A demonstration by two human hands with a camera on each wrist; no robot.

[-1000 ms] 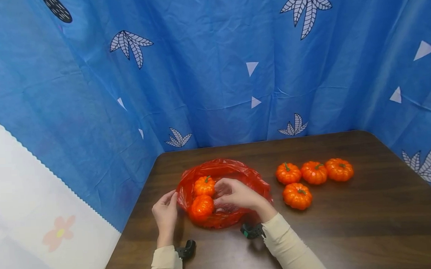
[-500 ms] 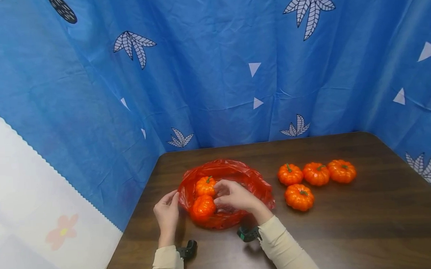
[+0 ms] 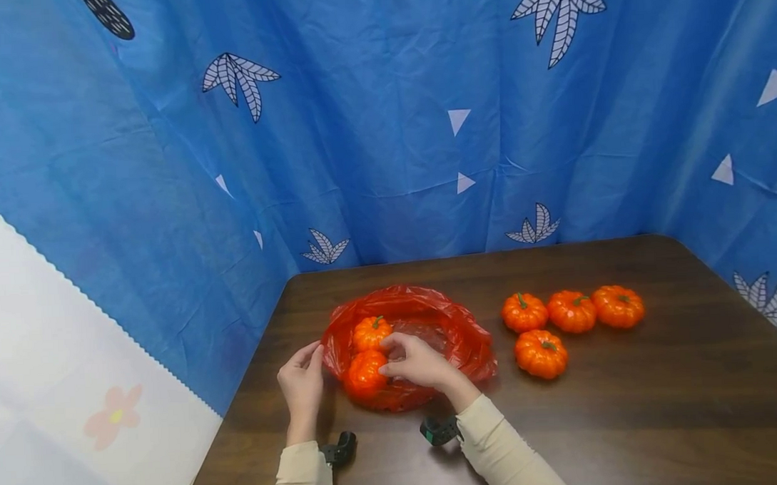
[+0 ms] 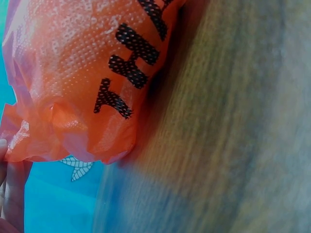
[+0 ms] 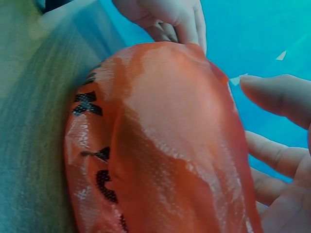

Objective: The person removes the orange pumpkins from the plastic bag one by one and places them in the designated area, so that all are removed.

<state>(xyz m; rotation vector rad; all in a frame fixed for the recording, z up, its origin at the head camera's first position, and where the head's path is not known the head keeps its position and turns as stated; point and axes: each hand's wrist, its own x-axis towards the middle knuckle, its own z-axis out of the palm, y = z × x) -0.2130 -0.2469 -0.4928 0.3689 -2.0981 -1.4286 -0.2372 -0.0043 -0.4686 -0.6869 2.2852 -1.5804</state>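
Orange and glossy, a small pumpkin with its green stem up sits in the left part of my red plastic bag, and a second pumpkin lies just nearer to me, seemingly against it. The bag stands wide on the table, its mouth spread toward me, with room to the right of the pair.

My left hand pinches the left edge of the bag between thumb and fingertips, holding that side out. My right hand is over the mouth of the bag, beside the two pumpkins, thumb and fingers well parted. I take it to be holding nothing; whether a fingertip brushes either pumpkin I cannot tell. From the wrists, the bag wall shows black letters, only partly readable.

Well to the right of the bag, four more pumpkins are out on the wood: a left one, a middle one and a right one in a row, and a fourth one in front of the left end. So by my count two are bagged and four are left outside, about a third of the filling done if all six belong inside.

Around all this runs the dark brown table, and behind it hangs a blue curtain with leaf prints.
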